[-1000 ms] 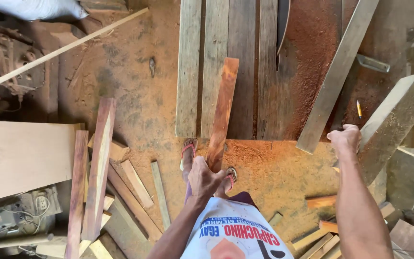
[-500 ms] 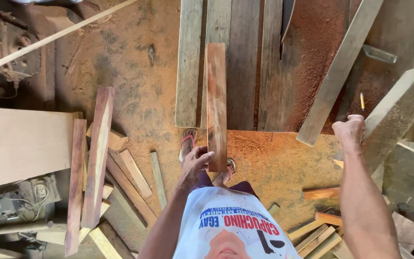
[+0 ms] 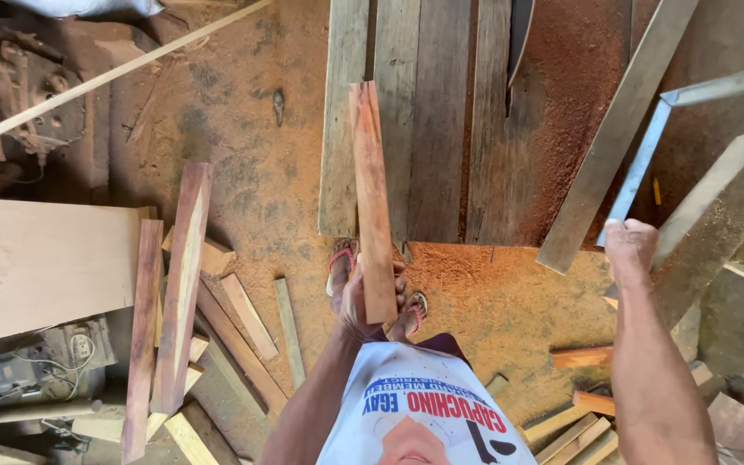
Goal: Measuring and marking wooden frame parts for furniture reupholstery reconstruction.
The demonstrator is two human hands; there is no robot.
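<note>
My left hand (image 3: 356, 303) is shut around the near end of a reddish wooden plank (image 3: 370, 185). The plank points away from me over the sawdust floor and overlaps grey boards (image 3: 428, 120). Out to the right, my right hand (image 3: 630, 247) is shut on the long arm of a blue-grey metal square (image 3: 644, 162). The square rises from that fist and bends right at its top, looking blurred. Below the plank are my feet in sandals (image 3: 341, 258).
A thick beam (image 3: 721, 211) and a slanted grey plank (image 3: 617, 129) lie at the right. A pale board (image 3: 36, 267), reddish planks (image 3: 181, 284) and offcuts (image 3: 247, 314) lie on the left. More offcuts (image 3: 579, 422) sit at the lower right, and a machine (image 3: 19, 86) at the top left.
The reddish plank has swung from leaning right to nearly straight ahead. My right hand, a bare fist before, now holds the metal square lifted off the floor.
</note>
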